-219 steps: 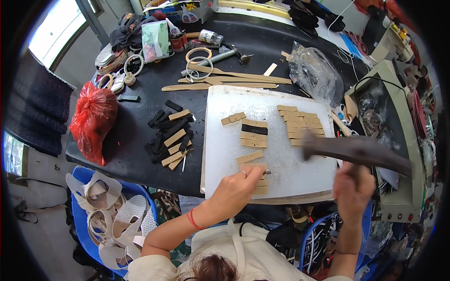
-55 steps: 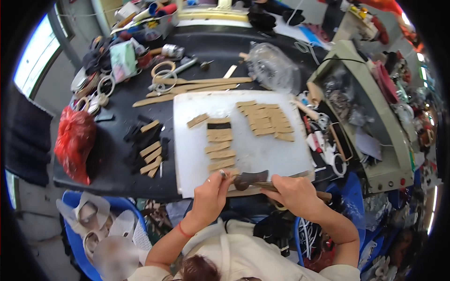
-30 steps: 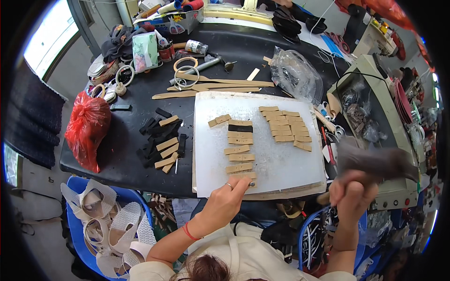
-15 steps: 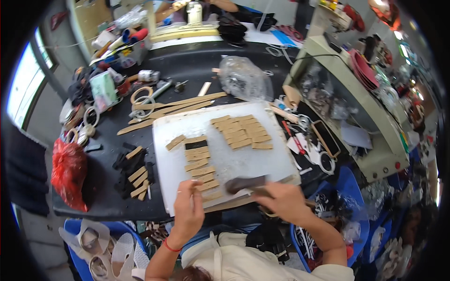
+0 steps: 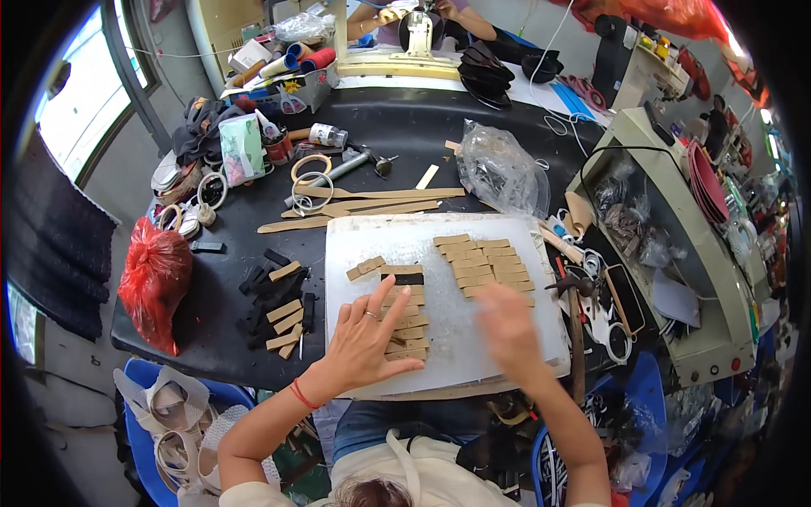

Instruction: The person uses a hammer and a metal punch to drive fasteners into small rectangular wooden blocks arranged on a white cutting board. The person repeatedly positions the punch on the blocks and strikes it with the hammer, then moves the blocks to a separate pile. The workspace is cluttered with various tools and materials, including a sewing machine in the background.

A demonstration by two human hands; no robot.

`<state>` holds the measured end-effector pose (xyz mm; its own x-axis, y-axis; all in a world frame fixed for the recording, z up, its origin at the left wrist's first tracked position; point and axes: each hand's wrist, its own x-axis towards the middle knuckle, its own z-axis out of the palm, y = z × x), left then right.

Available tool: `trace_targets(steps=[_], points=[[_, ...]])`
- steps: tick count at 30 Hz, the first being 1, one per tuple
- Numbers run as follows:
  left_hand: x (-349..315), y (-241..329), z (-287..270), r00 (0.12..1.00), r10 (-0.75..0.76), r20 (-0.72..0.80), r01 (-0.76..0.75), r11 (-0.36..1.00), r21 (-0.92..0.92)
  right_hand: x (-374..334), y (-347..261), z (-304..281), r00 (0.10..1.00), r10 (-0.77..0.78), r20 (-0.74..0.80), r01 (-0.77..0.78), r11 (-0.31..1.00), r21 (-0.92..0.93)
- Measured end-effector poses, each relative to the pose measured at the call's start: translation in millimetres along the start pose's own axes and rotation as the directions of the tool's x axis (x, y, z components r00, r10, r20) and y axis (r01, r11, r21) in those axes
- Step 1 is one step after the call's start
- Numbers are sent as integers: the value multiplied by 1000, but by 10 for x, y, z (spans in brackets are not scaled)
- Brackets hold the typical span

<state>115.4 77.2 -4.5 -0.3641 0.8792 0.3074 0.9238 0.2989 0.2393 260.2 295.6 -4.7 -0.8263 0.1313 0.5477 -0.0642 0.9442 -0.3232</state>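
My left hand (image 5: pixel 359 342), with a ring and a red wrist cord, is spread open over a column of short tan strips (image 5: pixel 410 322) on the white board (image 5: pixel 456 359). A black strip (image 5: pixel 403 279) lies near the top of that column. My right hand (image 5: pixel 509 331), smeared by motion, is above the board, just below a staggered block of tan strips (image 5: pixel 481 262); its fingers cannot be made out. A hammer (image 5: pixel 578 338) lies along the board's right edge, apart from both hands. Two short tan strips (image 5: pixel 365 269) sit at the board's upper left.
Black and tan pieces (image 5: pixel 287 317) lie left of the board, near a red plastic bag (image 5: pixel 156 279). Long tan strips (image 5: pixel 363 207) and a clear plastic bag (image 5: pixel 504 173) are behind. Scissors and tools (image 5: pixel 621 338) crowd the right. Another person's hand (image 5: pixel 452 10) shows beyond a sewing machine (image 5: pixel 418 42).
The dark, blurred tool in my right hand has been let go; a hammer now lies at the board's right edge. My left hand has moved up the column and spread its fingers. The view has shifted.
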Motion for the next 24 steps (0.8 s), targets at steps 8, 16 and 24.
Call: trace_targets(steps=[8, 16, 24], points=[[390, -478, 64, 997, 18, -77, -21, 999, -35, 820, -195, 998, 993, 54, 106, -88, 935, 345], [790, -1010, 251, 979, 83, -185, -84, 996, 1, 858, -241, 785, 933, 329, 143, -358, 836, 415], [1043, -1070, 363, 985, -15, -174, 10, 999, -34, 410, -410, 813, 935, 145, 323, -124, 989, -83]])
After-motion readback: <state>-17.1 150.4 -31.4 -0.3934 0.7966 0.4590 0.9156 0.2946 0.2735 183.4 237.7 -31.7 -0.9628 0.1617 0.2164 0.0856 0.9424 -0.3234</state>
